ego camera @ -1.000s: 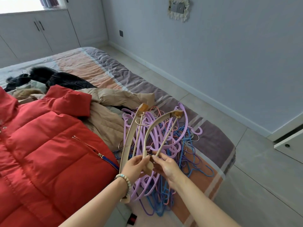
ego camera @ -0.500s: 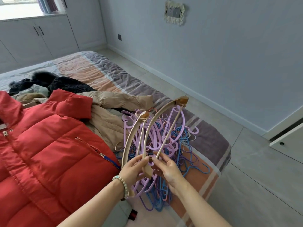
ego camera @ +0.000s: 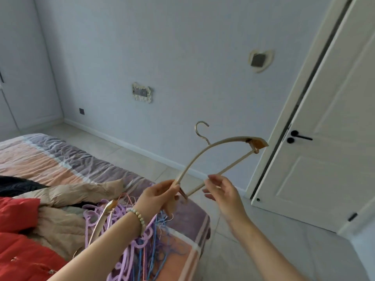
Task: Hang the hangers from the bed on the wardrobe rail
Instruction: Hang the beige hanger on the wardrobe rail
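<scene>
Hands first: my left hand (ego camera: 160,197) grips one end of a wooden hanger (ego camera: 211,146), with fingers and thumb curled round it. My right hand (ego camera: 225,196) is loose and open, with the fingers a little bent, and it holds nothing. Its pointer fingertip is right by the thin lower bar of the hanger; I cannot tell if it touches.

The wooden hanger is up in the air in front of me, higher than the bed (ego camera: 60,159). It tilts, with its far end high and toward the white door (ego camera: 334,179). Its metal hook (ego camera: 200,128) points up.

Under my left arm, a pile of hangers (ego camera: 142,250), purple and blue, lies at the near corner of the bed. A second wooden hanger (ego camera: 110,205) lies in the pile. A red jacket (ego camera: 16,240) and a tan coat (ego camera: 71,191) lie beside the pile, further in on the bed. A bead bracelet (ego camera: 139,216) is on my left wrist.
</scene>
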`<action>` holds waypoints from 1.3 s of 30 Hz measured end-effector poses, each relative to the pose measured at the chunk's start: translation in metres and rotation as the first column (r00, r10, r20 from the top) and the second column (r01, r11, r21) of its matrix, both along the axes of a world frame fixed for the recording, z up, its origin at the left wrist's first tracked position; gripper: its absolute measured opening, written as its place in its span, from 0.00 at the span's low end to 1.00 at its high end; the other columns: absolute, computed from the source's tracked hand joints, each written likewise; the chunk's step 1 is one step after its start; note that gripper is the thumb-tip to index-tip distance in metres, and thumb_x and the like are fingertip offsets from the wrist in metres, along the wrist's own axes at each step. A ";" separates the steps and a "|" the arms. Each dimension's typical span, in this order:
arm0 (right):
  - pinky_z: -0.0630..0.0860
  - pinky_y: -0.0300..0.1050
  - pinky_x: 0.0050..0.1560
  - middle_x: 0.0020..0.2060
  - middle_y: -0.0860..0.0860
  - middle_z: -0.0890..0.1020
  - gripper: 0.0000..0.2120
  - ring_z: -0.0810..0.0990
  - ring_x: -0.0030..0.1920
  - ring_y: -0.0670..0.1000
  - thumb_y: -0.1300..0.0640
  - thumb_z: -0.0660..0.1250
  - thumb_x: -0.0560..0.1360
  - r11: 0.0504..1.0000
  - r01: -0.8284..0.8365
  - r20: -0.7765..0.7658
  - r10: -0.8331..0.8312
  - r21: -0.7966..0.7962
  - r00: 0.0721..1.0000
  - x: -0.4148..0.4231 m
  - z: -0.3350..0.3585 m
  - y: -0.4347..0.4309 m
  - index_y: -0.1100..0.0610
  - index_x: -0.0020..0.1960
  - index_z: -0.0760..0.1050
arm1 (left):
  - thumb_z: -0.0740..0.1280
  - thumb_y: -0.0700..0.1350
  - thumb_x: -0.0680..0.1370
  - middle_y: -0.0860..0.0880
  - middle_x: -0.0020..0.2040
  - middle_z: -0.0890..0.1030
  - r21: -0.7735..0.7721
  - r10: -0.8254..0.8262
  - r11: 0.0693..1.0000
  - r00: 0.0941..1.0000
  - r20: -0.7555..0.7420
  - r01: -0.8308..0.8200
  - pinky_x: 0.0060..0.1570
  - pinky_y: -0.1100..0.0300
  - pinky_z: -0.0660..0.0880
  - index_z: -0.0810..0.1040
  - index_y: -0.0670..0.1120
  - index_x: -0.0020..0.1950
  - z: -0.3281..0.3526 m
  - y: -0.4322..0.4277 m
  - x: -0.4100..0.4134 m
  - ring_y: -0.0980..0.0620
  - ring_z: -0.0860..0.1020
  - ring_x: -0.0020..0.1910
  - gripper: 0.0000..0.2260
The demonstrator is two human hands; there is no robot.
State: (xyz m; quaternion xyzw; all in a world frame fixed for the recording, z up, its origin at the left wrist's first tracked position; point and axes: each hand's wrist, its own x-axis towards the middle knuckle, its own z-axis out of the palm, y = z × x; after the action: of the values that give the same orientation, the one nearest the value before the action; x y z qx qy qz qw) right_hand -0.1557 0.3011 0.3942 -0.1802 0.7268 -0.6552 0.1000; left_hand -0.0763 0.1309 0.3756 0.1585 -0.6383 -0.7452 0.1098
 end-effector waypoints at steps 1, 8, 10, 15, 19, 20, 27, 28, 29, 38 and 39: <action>0.78 0.42 0.54 0.53 0.49 0.79 0.15 0.81 0.51 0.48 0.50 0.68 0.74 1.000 0.012 -0.025 -0.012 -0.004 1.000 0.004 0.024 0.020 0.53 0.59 0.73 | 0.67 0.42 0.75 0.43 0.43 0.83 -0.012 -0.036 0.999 0.999 -0.027 0.036 0.34 0.66 0.78 0.79 0.43 0.56 0.018 0.014 0.000 0.53 0.82 0.40 0.11; 0.65 0.44 0.67 0.69 0.43 0.69 0.37 0.70 0.68 0.46 0.41 0.66 0.72 0.997 0.062 -0.094 -0.056 0.055 0.994 0.054 0.168 0.154 0.51 0.75 0.56 | 0.65 0.41 0.76 0.31 0.41 0.80 -0.233 -0.296 0.941 0.932 -0.207 0.247 0.41 0.68 0.77 0.77 0.40 0.59 0.142 0.128 0.016 0.44 0.81 0.45 0.12; 0.64 0.48 0.72 0.70 0.49 0.69 0.41 0.71 0.67 0.48 0.42 0.68 0.71 0.996 0.093 -0.075 -0.092 0.012 0.993 0.063 0.202 0.184 0.55 0.76 0.54 | 0.65 0.42 0.76 0.30 0.44 0.80 -0.341 -0.360 0.900 0.903 -0.234 0.270 0.43 0.66 0.78 0.77 0.42 0.59 0.177 0.154 0.020 0.45 0.82 0.48 0.13; 0.70 0.43 0.67 0.66 0.56 0.74 0.24 0.76 0.63 0.48 0.56 0.66 0.77 0.973 0.139 -0.129 -0.163 -0.183 0.978 0.085 0.272 0.240 0.63 0.69 0.66 | 0.64 0.45 0.77 0.33 0.37 0.78 -0.522 -0.544 0.773 0.801 -0.252 0.361 0.52 0.57 0.77 0.78 0.47 0.57 0.250 0.202 0.030 0.50 0.83 0.44 0.10; 0.72 0.45 0.65 0.58 0.54 0.81 0.14 0.79 0.60 0.51 0.60 0.64 0.77 0.950 0.178 -0.221 -0.237 -0.257 0.946 0.116 0.307 0.266 0.64 0.61 0.73 | 0.63 0.45 0.78 0.43 0.32 0.78 -0.595 -0.668 0.676 0.701 -0.248 0.434 0.55 0.55 0.78 0.77 0.46 0.58 0.296 0.223 0.036 0.46 0.82 0.43 0.11; 0.73 0.45 0.64 0.58 0.55 0.81 0.13 0.79 0.60 0.52 0.61 0.64 0.77 0.939 0.192 -0.234 -0.263 -0.286 0.936 0.124 0.315 0.271 0.63 0.60 0.73 | 0.63 0.45 0.77 0.46 0.30 0.78 -0.605 -0.695 0.657 0.673 -0.255 0.449 0.56 0.54 0.77 0.77 0.46 0.58 0.305 0.228 0.037 0.48 0.82 0.42 0.11; 0.78 0.45 0.56 0.56 0.58 0.82 0.05 0.82 0.55 0.54 0.61 0.64 0.77 0.848 0.350 -0.281 -0.476 -0.397 0.834 0.172 0.345 0.310 0.59 0.53 0.73 | 0.63 0.46 0.77 0.50 0.30 0.80 -0.666 -0.842 0.518 0.459 -0.285 0.536 0.59 0.48 0.76 0.77 0.44 0.59 0.349 0.273 0.040 0.56 0.82 0.37 0.13; 0.79 0.45 0.56 0.56 0.57 0.82 0.05 0.82 0.55 0.54 0.61 0.63 0.77 0.832 0.379 -0.289 -0.509 -0.404 0.811 0.179 0.347 0.319 0.58 0.53 0.73 | 0.63 0.47 0.76 0.44 0.35 0.82 -0.670 -0.855 0.502 0.428 -0.292 0.547 0.57 0.51 0.77 0.78 0.45 0.58 0.353 0.285 0.039 0.53 0.82 0.41 0.13; 0.79 0.44 0.55 0.56 0.57 0.82 0.04 0.82 0.55 0.54 0.61 0.63 0.77 0.814 0.408 -0.295 -0.544 -0.413 0.786 0.187 0.348 0.330 0.58 0.52 0.73 | 0.63 0.47 0.76 0.36 0.38 0.80 -0.675 -0.867 0.488 0.400 -0.298 0.554 0.53 0.57 0.78 0.78 0.46 0.58 0.355 0.298 0.038 0.47 0.82 0.44 0.12; 0.75 0.47 0.62 0.54 0.54 0.83 0.26 0.83 0.53 0.51 0.58 0.65 0.77 0.608 0.646 -0.307 -0.792 -0.461 0.527 0.240 0.353 0.464 0.62 0.72 0.61 | 0.63 0.49 0.78 0.54 0.22 0.69 -0.644 -0.922 0.358 0.150 -0.356 0.676 0.47 0.66 0.76 0.79 0.45 0.56 0.357 0.467 0.046 0.52 0.75 0.35 0.12; 0.75 0.45 0.61 0.53 0.54 0.84 0.32 0.83 0.53 0.50 0.57 0.65 0.77 0.587 0.658 -0.306 -0.809 -0.472 0.502 0.243 0.353 0.480 0.60 0.75 0.53 | 0.63 0.49 0.78 0.53 0.23 0.69 -0.631 -0.921 0.354 0.138 -0.366 0.690 0.46 0.68 0.75 0.79 0.46 0.55 0.357 0.487 0.048 0.51 0.75 0.37 0.11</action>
State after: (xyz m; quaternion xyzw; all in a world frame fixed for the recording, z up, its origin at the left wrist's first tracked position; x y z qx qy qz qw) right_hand 0.0875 0.7812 0.7472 -0.0230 0.6258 -0.6646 -0.4076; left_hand -0.0279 0.6182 0.7331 -0.5207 -0.6350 -0.5665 -0.0679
